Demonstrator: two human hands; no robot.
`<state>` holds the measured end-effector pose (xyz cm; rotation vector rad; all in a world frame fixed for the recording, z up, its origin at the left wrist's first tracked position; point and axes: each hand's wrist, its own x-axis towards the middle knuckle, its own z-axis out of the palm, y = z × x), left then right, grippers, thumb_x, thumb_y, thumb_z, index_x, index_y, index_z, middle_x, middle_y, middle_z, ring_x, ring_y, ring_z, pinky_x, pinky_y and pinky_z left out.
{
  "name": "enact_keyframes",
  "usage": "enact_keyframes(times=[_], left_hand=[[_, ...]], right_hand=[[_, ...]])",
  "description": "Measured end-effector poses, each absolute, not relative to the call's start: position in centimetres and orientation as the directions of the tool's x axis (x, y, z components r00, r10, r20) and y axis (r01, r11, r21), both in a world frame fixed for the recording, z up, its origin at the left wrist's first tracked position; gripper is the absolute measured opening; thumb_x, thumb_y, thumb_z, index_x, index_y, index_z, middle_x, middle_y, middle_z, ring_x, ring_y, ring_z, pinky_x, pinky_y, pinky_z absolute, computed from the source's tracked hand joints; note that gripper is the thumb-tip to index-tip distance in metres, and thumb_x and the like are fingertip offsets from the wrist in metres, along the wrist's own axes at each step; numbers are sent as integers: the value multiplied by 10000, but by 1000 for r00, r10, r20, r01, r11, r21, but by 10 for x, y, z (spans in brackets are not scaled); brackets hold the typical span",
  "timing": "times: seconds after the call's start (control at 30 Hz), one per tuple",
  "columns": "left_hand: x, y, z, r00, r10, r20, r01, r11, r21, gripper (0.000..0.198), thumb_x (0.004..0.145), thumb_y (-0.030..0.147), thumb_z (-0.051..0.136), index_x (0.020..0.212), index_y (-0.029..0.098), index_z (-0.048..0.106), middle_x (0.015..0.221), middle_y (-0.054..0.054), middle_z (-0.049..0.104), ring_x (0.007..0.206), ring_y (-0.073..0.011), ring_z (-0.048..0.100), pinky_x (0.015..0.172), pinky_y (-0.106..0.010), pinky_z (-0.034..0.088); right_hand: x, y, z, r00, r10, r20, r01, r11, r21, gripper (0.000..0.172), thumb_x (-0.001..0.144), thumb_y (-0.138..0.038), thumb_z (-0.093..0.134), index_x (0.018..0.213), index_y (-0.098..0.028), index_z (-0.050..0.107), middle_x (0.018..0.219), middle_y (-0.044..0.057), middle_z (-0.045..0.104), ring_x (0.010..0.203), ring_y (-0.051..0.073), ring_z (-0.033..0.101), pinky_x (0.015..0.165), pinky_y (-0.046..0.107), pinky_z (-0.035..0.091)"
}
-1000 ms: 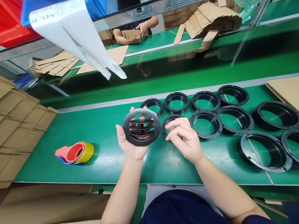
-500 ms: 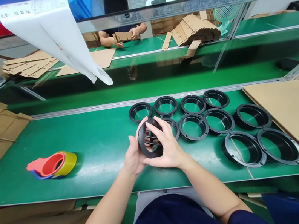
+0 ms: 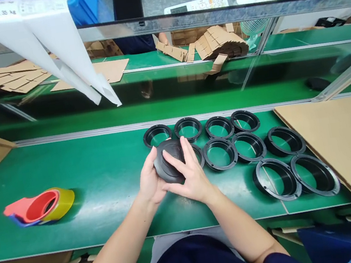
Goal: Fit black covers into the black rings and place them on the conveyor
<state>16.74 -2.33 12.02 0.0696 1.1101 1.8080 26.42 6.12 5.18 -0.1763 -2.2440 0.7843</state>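
Note:
Both hands hold a round black plastic vent (image 3: 164, 168) above the green worktop, its disc-like face turned up. My left hand (image 3: 150, 184) wraps the left side and lower edge. My right hand (image 3: 194, 177) grips the right side, with a finger lying across the face and the thumb at the lower edge. The fingers behind the part are hidden. Just beyond and to the right stand several black flanged rings (image 3: 220, 154), open through the middle; one is partly covered by my right hand.
A tape dispenser (image 3: 40, 207) with yellow tape lies left on the green worktop (image 3: 100, 162). A cardboard sheet (image 3: 340, 131) covers the right end. White paper (image 3: 46, 41) hangs from the shelf (image 3: 151, 24). Behind are cardboard dividers (image 3: 221, 43) and another person's hand (image 3: 163, 38).
The vent showed an open middle with bars across it; now a closed face shows. My right finger has moved onto that face. The view has shifted slightly; the other person's hands have moved right.

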Motion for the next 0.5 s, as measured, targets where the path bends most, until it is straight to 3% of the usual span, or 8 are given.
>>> enact_keyframes(times=[0.07,0.13,0.2,0.27,0.33,0.43,0.5], left_hand=[[166,-24,119,-512,780,-360,-644,-71,761,646,934,583,626,1458,208,577,1318,-100,703,1273,-312,632,1111,-420,512],[154,-21,117,-494,821,-287,-532,-24,846,704,905,712,599,1417,229,611,1346,-105,685,1301,-325,607,1103,-432,507],[127,-12,112,-609,777,-162,-282,-21,959,743,895,783,530,1360,215,646,1385,-129,651,1312,-336,590,1083,-446,506],[88,0,101,-819,572,40,104,80,991,664,873,676,619,1328,194,650,1427,-149,602,1281,-330,596,1061,-442,505],[48,10,88,-913,384,136,291,383,876,677,738,457,764,1331,156,638,1447,-180,557,1204,-328,617,1042,-437,505],[12,7,72,-903,428,-42,222,547,807,492,652,302,711,1104,110,729,1065,-149,712,832,-269,677,770,-385,564],[9,-11,68,-871,477,-121,172,526,833,389,641,298,656,971,113,744,730,-63,678,564,-200,591,567,-325,495]], right_hand=[[266,61,54,-733,389,558,-80,765,-639,910,840,-502,812,1595,-224,385,1720,139,-51,1575,448,92,1248,631,282],[268,63,56,-722,448,528,-73,709,-702,970,827,-495,807,1624,-241,316,1702,152,75,1565,408,179,1242,606,318],[270,66,57,-683,519,515,-70,655,-752,970,818,-495,795,1626,-266,308,1658,146,191,1533,372,274,1228,578,361],[270,69,56,-637,573,515,-55,632,-773,932,825,-498,776,1616,-278,333,1621,140,246,1514,362,308,1219,577,374],[269,71,54,-615,590,523,-31,645,-764,894,830,-501,767,1600,-282,370,1609,138,254,1510,368,305,1217,591,366],[266,67,53,-631,565,532,2,686,-728,870,810,-498,793,1571,-285,430,1614,136,243,1490,376,324,1208,593,373],[265,64,52,-650,523,552,4,728,-685,855,792,-499,816,1546,-286,474,1620,136,229,1478,385,332,1196,591,384]])
